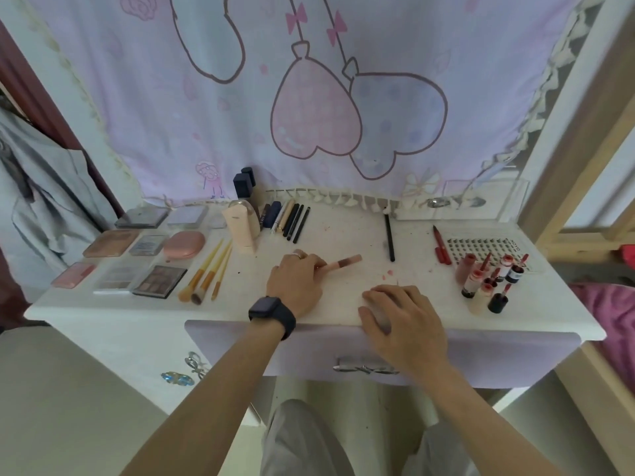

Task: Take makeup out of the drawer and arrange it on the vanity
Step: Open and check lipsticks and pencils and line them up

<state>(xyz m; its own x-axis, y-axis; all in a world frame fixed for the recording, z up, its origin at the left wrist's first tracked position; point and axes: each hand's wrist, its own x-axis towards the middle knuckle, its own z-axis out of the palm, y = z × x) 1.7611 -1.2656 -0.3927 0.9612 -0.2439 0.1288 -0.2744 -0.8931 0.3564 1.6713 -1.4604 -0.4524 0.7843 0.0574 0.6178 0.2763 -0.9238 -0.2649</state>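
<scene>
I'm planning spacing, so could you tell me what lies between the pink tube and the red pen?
In the head view, one black pencil lies between the pink tube and the red pen.

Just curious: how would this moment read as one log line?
left hand holds pink stick | right hand rests on vanity edge | palettes, brushes left | red bottles right

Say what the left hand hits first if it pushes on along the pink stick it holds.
Likely the black pencil: the pink stick in the left hand aims at its near end, bare vanity between.
</scene>
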